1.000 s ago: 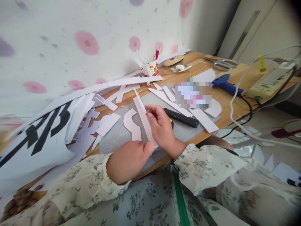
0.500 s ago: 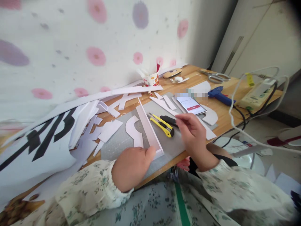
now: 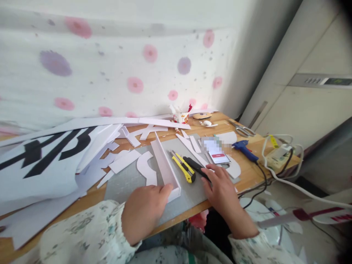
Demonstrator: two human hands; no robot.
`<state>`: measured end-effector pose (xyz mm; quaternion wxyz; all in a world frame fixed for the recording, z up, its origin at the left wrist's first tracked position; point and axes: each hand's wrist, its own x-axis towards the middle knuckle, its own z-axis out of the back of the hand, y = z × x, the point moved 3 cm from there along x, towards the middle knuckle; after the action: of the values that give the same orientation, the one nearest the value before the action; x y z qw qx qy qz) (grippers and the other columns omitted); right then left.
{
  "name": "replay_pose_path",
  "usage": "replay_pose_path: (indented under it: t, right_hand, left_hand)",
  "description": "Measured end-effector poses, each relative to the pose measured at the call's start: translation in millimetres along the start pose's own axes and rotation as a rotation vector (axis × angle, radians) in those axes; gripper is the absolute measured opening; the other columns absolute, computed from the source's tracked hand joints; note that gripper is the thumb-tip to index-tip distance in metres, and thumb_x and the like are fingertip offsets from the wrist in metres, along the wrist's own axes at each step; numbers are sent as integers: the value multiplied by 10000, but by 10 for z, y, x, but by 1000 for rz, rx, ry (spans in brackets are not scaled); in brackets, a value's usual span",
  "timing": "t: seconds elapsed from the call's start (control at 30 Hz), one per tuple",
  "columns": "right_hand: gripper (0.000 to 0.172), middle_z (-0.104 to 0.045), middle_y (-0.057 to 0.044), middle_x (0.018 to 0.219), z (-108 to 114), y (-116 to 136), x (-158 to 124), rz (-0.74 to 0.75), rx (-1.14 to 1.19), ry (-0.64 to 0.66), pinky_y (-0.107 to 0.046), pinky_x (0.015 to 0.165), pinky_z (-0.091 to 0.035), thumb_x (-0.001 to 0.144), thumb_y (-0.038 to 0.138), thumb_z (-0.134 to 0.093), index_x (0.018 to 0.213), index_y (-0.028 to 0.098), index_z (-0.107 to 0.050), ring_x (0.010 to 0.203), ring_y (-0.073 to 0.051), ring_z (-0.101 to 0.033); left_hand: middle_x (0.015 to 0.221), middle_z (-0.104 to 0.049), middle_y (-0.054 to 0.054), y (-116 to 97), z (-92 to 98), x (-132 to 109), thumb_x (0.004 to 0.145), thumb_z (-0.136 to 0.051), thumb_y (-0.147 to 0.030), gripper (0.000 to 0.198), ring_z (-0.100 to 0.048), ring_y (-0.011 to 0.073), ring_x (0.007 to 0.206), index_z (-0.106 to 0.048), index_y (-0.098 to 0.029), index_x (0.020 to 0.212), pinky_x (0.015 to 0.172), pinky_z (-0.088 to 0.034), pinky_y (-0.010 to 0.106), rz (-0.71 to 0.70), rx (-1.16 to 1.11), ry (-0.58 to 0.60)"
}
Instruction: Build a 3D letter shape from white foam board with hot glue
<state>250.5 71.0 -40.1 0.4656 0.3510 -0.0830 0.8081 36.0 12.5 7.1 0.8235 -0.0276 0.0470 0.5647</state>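
Though apart, two hands (image 3: pixel 144 209) (image 3: pixel 221 189); two knives (image 3: pixel 183 167) (image 3: pixel 195 167)

Right hand (image 3: pixel 222 187) off white strip (image 3: pixel 165 165), now on black knife (image 3: pixel 196 167)

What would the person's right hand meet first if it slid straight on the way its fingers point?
The black utility knife. The right hand points up and left in the picture across the grey mat, with its fingertips at or almost on the knife's near end; actual contact is hard to judge. The yellow knife lies just beyond.
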Motion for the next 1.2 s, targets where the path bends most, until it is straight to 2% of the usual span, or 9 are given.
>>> replay_pose_path:
  t: [0.13,0.23,0.33,0.43,0.53,0.73,0.9,1.03,1.2]
  right_hand:
    - [293,-597,-153,1123,-24,5,10,-19,-44,115,-452,904,-496,839,155,-544,1115,113,-633,1041,-281,-529]
    - [327,-607,-160,1132,-53,-6,9,-45,-82,181,-462,902,-501,827,157,-559,1144,116,-632,1049,-294,-538]
    - [347,-614,-169,1137,-63,-19,17,-56,-94,203,-478,897,-502,816,158,-578,1155,108,-630,1049,-312,-542]
    - [302,-617,-172,1141,-6,14,38,-44,-26,107,-492,897,-495,854,185,-548,1135,109,-626,1056,-308,-543]
    - [243,-641,-135,1091,84,138,50,-32,181,1,-445,894,-504,881,190,-527,1097,145,-628,1024,-253,-575]
    - [208,-661,-86,998,57,498,-23,-52,615,69,-331,842,-532,860,148,-565,1049,177,-647,945,-177,-618]
    - [170,-682,-66,937,-35,578,-94,-147,713,62,-339,786,-539,852,164,-591,1002,201,-661,880,-183,-635]
    - [186,-684,-54,920,-81,587,-101,-201,763,52,-325,745,-542,860,160,-573,1019,211,-657,841,-174,-642]
    - [181,-680,-49,902,-138,643,-133,-226,767,32,-320,760,-539,854,154,-579,1006,212,-657,839,-170,-641]
  left_hand:
    - [944,-706,40,120,-20,-44,890,-424,-202,308,-668,202,855,-573,-255,1155,744,-491,288,-51,-234,-163]
    - [938,-703,22,196,-10,-49,890,-430,-235,247,-651,177,834,-621,-239,1047,738,-463,263,-108,-365,-191]
    - [828,-682,4,234,8,-29,888,-431,-236,207,-616,146,738,-633,-215,931,677,-427,242,-104,-437,-200]
    - [777,-663,-9,233,14,-7,877,-449,-222,185,-591,122,694,-634,-203,867,648,-402,225,-102,-502,-198]
    - [769,-660,-13,223,26,4,868,-472,-213,175,-584,113,692,-646,-198,856,653,-398,216,-90,-549,-202]
    - [780,-670,-10,210,61,22,853,-495,-203,180,-589,114,697,-672,-197,886,662,-423,215,-62,-628,-158]
    - [1018,-700,10,197,48,46,876,-464,-185,307,-626,128,863,-651,-234,1114,763,-476,226,-114,-772,-105]
    - [1095,-693,28,202,8,54,897,-456,-220,316,-627,144,944,-642,-231,1152,817,-493,242,-131,-841,-74]
    - [1134,-690,12,214,-36,47,855,-500,-200,349,-626,150,1002,-629,-245,1177,883,-491,255,-98,-873,-31]
